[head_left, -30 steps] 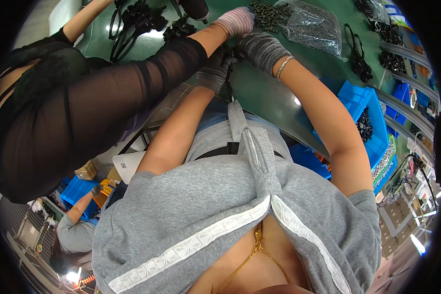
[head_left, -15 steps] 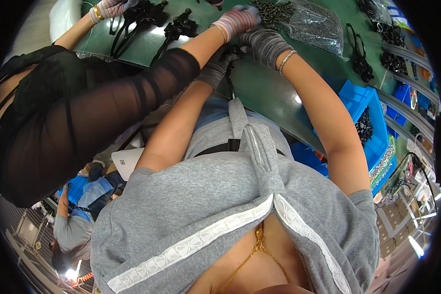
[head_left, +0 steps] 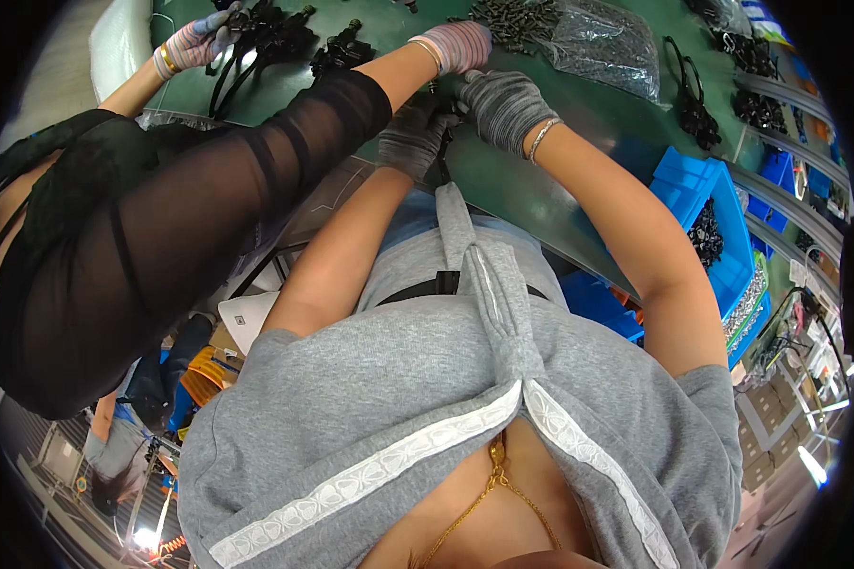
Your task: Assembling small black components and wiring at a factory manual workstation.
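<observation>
In a dark grey knit glove, my left hand (head_left: 410, 144) is closed around a small black part with a black cable (head_left: 443, 163) hanging toward my waist. My right hand (head_left: 505, 109), gloved alike, has its fingers bent together just above that part; whatever is between the fingertips is hidden. A co-worker's striped-glove hand (head_left: 457, 45) reaches across in front of my hands, beside a pile of small dark metal fittings (head_left: 514, 21). The co-worker's other hand (head_left: 197, 40) touches a cluster of black cabled parts (head_left: 273, 36) at the far left.
A clear plastic bag of dark pieces (head_left: 605, 52) lies on the green table (head_left: 588, 142) beyond my right hand. Farther right are a black cabled part (head_left: 697, 123) and a blue bin (head_left: 683, 185) of black pieces. The co-worker's black sheer sleeve (head_left: 190, 209) spans my left side.
My right hand has shifted slightly left and nearer me. The co-worker's near hand has drawn back a little from the fittings; the other has moved slightly left.
</observation>
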A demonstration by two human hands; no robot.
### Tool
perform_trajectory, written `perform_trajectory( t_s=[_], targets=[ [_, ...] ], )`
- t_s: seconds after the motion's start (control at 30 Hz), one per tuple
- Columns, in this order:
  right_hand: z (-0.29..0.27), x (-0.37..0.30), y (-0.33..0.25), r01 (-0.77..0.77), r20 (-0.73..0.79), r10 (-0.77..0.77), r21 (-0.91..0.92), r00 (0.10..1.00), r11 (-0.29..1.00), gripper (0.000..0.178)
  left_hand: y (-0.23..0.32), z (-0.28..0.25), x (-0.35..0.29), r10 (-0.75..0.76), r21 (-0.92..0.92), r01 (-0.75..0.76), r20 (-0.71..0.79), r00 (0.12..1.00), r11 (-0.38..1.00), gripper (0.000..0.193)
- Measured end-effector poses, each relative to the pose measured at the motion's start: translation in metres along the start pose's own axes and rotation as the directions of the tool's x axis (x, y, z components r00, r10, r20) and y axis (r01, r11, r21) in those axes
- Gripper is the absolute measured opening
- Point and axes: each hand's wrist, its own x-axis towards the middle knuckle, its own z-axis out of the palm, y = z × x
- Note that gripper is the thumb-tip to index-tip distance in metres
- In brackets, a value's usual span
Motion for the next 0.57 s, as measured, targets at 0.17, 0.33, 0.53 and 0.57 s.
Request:
perform_trajectory(
  t_s=[0.17,0.33,0.53,0.57],
  targets=[
    [0.006,-0.006,-0.012,-0.331,0.103,0.317,0.162,0.943,0.93,0.032,0.009,-0.006,0.001,-0.078,0.028,0.076,0.063,0.995,0.997,0.033],
    [-0.008,-0.008,-0.009,-0.371,0.215,0.334,0.163,0.918,0.914,0.035,0.012,-0.007,-0.001,-0.105,-0.086,0.118,0.137,0.985,0.989,0.032],
    [-0.009,-0.015,0.0,-0.077,0.129,0.075,0.014,0.989,0.997,0.041,0.002,0.002,0.0,-0.017,-0.037,0.02,0.091,0.996,0.999,0.037],
    [-0.009,-0.01,-0.003,-0.093,0.179,0.086,0.028,0.98,0.995,0.041,0.004,-0.002,-0.002,-0.053,0.008,0.053,0.125,0.991,0.999,0.039]
  ],
)
